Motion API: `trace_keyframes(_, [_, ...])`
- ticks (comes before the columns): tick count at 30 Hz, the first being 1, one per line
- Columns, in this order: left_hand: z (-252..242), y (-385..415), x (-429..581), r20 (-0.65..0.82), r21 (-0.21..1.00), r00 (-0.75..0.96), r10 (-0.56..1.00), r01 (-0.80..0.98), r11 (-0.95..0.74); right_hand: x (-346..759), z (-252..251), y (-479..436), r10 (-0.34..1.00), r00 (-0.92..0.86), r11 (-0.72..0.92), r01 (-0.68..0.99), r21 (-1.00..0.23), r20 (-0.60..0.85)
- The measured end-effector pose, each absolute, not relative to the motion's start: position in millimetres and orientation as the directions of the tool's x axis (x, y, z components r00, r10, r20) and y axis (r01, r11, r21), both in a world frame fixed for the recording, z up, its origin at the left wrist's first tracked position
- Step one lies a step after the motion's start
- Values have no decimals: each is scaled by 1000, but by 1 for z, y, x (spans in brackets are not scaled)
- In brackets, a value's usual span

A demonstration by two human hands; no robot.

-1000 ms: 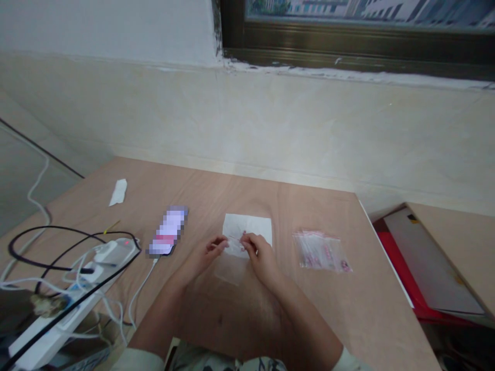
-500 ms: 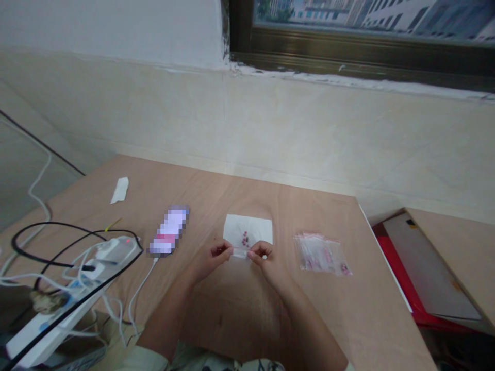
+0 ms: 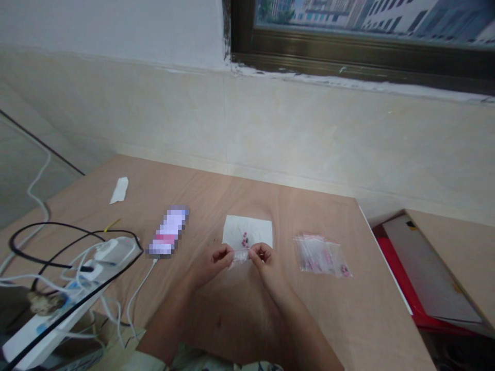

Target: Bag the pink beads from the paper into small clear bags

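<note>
Two hands, left hand [image 3: 211, 262], right hand [image 3: 267, 259], narrow fingertip grip on a small clear bag [image 3: 240, 256], white paper [image 3: 257, 230] with pink beads [image 3: 245, 239] just beyond, zip bags [image 3: 320, 256] to the right

Left hand [image 3: 211, 263] and right hand [image 3: 268, 262] pinch inward, just beside each other

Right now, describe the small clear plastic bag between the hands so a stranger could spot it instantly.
On the light wooden table, find the white paper sheet with small pink pieces. At its near edge, the small clear plastic bag is pinched between the left hand and right hand, unlike the clear bags lying further right.
</note>
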State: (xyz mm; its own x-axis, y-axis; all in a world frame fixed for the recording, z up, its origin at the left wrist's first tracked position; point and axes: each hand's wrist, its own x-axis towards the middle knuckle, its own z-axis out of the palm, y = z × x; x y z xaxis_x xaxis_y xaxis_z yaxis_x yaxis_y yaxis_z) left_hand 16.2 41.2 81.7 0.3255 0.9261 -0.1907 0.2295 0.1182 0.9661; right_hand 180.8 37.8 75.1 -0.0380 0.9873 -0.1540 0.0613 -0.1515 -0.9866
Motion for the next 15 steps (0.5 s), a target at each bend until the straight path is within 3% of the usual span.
trace_keyframes(5, [78, 41, 16, -155, 959, 297, 942, 274, 71, 177, 76, 35, 962, -159, -232, -53, -971, -221])
trace_keyframes(10, [83, 37, 21, -158, 965, 379, 912, 256, 61, 176, 73, 34, 978, -91, -193, -33, -981, -190])
trace_keyframes(15, [86, 38, 25, -116, 957, 345, 931, 291, 11, 174, 77, 32, 975, -114, -192, -16, -981, -189])
